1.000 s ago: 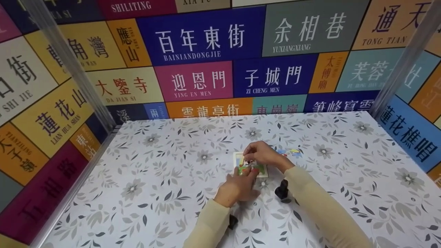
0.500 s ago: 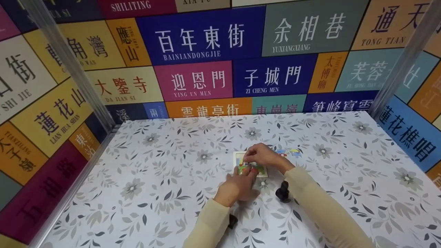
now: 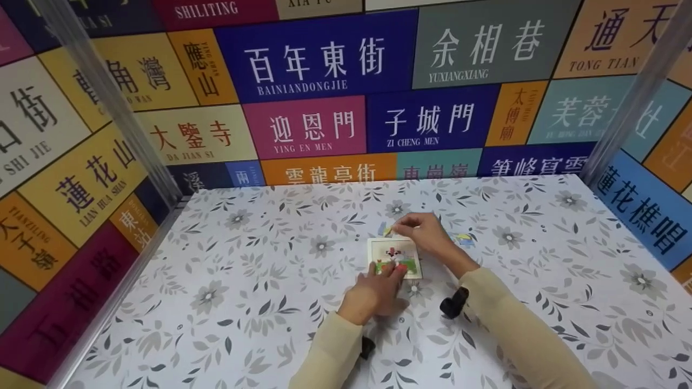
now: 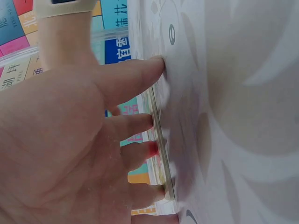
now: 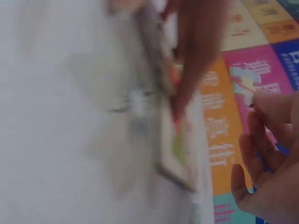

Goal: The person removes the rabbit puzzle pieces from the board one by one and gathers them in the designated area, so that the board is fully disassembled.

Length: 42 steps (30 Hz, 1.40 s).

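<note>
A small picture jigsaw board (image 3: 378, 246) with a cream rim lies on the table. Its lower part shows green and red, and a dark-and-red figure is in the middle, while the upper part is plain cream. My left hand (image 3: 376, 294) rests its straight fingers on the board's near edge; in the left wrist view the fingertips (image 4: 150, 148) touch it. Just beyond the far edge, my right hand (image 3: 427, 232) pinches a blue-and-yellow jigsaw piece (image 3: 387, 230) between thumb and forefinger. The right wrist view shows this piece (image 5: 245, 80) held up, its other fingers loosely bent.
More jigsaw pieces (image 3: 464, 238) lie right of the board, partly behind my right hand. A floral cloth (image 3: 259, 281) covers the table. Clear posts (image 3: 146, 146) and a wall of coloured sign panels (image 3: 313, 59) stand behind. Black devices (image 3: 453, 303) are on my wrists.
My right hand has lifted the blue-and-yellow jigsaw piece off the board's upper left and carried it past the far edge. The left hand stays in place.
</note>
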Available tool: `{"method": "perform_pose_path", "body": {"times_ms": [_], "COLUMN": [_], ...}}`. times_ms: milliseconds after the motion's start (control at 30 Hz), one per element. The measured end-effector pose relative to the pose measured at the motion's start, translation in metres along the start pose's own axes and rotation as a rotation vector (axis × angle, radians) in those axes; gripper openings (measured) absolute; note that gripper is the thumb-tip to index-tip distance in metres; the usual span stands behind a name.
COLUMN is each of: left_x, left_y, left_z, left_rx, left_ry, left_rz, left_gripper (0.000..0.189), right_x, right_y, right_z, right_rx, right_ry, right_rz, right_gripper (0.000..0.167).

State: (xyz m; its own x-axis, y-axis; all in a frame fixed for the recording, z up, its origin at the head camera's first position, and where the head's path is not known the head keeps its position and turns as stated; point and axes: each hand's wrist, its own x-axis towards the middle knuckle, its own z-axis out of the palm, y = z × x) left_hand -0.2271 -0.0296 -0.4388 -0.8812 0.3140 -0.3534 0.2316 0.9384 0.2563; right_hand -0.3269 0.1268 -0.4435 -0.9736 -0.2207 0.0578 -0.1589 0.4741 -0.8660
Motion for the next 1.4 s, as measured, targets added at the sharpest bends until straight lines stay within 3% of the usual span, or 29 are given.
{"method": "perform_pose_path", "body": {"times_ms": [167,333,467,633,1067,1300,1400], "left_x": [0.000,-0.001,-0.002,-0.002,-0.003,0.000,0.003], "left_y": [-0.001,-0.004,-0.005,-0.004,0.002,0.007,0.012], "left_z": [0.000,0.003,0.004,0.003,-0.002,-0.001,0.002], "left_rx": [-0.014,-0.030,-0.039,-0.043,0.015,0.057,0.047], "left_ry": [0.002,0.020,0.012,0.007,0.000,0.060,0.054], "left_rz": [-0.006,0.021,0.025,0.014,0.014,0.066,0.069], "left_gripper": [0.072,0.071,0.071,0.071,0.073,0.069,0.070], "right_x": [-0.004,-0.012,-0.017,-0.016,-0.016,-0.010,-0.007], "right_y": [0.000,0.026,0.048,0.059,0.046,0.027,0.021], "right_z": [-0.030,-0.051,-0.059,-0.060,-0.048,-0.041,-0.035], "right_rx": [0.021,0.071,0.048,-0.003,-0.114,-0.192,-0.199], "right_ry": [0.003,0.051,0.003,-0.049,-0.025,-0.062,-0.095], "right_rz": [0.086,0.145,0.228,0.283,0.318,0.270,0.249], "right_gripper": [0.031,0.036,0.038,0.036,0.022,0.027,0.027]}}
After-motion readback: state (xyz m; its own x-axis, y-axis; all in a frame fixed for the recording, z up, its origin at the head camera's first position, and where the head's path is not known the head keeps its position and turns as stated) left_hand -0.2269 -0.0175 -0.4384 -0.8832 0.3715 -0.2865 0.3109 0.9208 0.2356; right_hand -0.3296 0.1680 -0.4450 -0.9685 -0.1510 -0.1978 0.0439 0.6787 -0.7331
